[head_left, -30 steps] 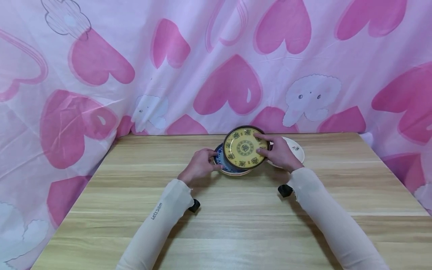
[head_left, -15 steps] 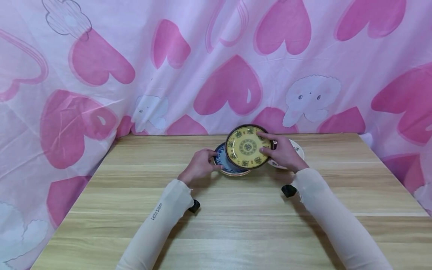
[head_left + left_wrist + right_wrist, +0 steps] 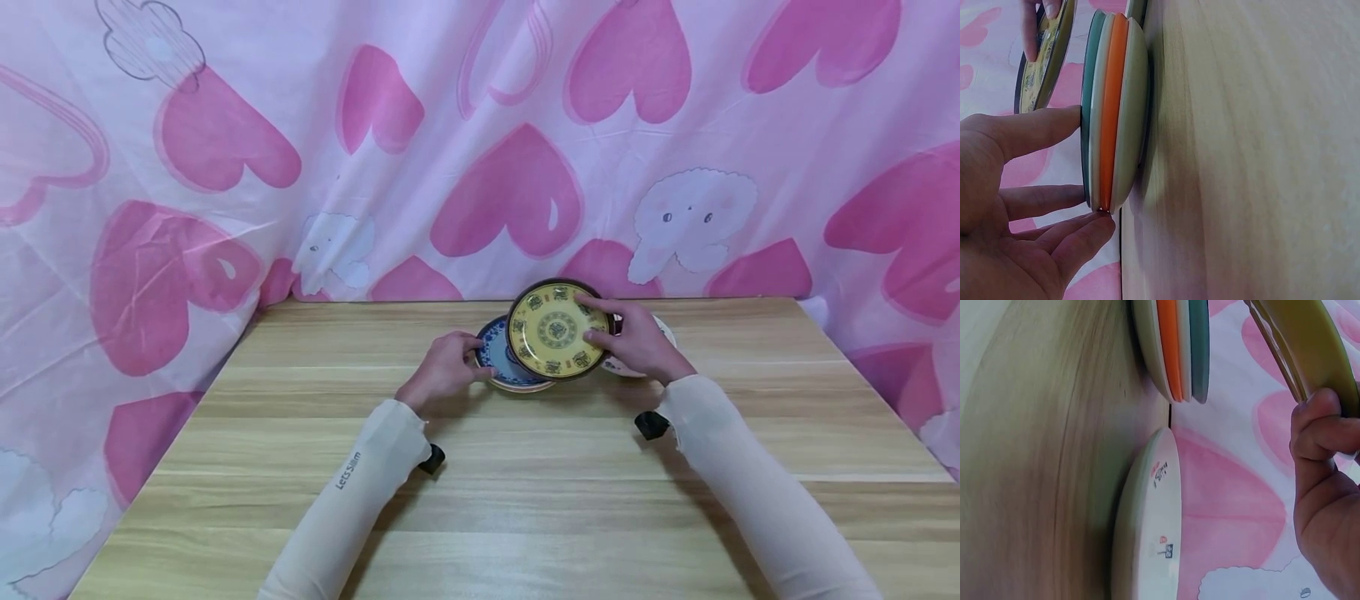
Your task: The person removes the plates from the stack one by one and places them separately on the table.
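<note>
Held in my right hand [image 3: 640,340] is a round yellow plate [image 3: 557,330] with a dark rim and dark motifs. Fingers and thumb pinch its right edge, and it tilts above a stack of dishes. On top of the stack lies a blue patterned plate [image 3: 492,348], partly hidden by the yellow one. In the left wrist view, an orange dish [image 3: 1112,112] sits between paler dishes lower down. My left hand [image 3: 441,367] touches the left side of the stack with extended fingers and thumb. A white dish [image 3: 1159,525] with small dark and red marks stands right of the stack.
The wood-grain table [image 3: 525,500] reaches back to a pink heart-patterned cloth [image 3: 510,192]. My right hand partly covers the white dish in the head view. Both sleeves carry a black piece [image 3: 652,425] below the wrist.
My right hand has drifted slightly to the right with the yellow plate, baring a bit more of the blue plate and covering more of the white dish. The left hand has stayed put.
</note>
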{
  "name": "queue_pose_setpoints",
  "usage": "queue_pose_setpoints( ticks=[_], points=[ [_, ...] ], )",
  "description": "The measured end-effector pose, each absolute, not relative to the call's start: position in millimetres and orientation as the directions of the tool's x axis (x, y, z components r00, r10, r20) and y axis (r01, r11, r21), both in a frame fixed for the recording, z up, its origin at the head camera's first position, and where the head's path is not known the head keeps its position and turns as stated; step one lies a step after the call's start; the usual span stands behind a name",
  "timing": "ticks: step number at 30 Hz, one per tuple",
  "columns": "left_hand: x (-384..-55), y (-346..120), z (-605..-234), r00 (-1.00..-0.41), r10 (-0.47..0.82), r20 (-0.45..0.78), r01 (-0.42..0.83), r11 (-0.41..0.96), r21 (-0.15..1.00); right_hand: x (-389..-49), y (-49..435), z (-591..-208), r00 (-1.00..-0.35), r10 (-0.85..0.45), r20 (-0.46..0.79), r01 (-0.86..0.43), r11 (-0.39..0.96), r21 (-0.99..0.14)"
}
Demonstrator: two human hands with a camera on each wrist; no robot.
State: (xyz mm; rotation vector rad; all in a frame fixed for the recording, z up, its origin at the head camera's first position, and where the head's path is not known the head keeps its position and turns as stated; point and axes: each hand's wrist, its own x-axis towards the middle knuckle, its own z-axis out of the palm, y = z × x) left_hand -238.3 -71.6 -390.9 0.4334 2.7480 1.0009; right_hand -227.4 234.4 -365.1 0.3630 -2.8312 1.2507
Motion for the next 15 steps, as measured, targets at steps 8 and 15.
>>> queue_pose_setpoints(
  ticks=[8, 15],
  points=[
    [-239, -71, -391, -0.939, 0.335, -0.074, 0.208, 0.729, 0.652, -227, 242, -364, -0.964, -0.235, 0.121, -0.244, 0.612, -0.752],
    [-238, -71, -390, -0.940, 0.332, -0.080, 0.203, 0.731, 0.651, -224, 251, -367, -0.960, -0.257, 0.112, -0.245, 0.575, -0.781]
  ],
)
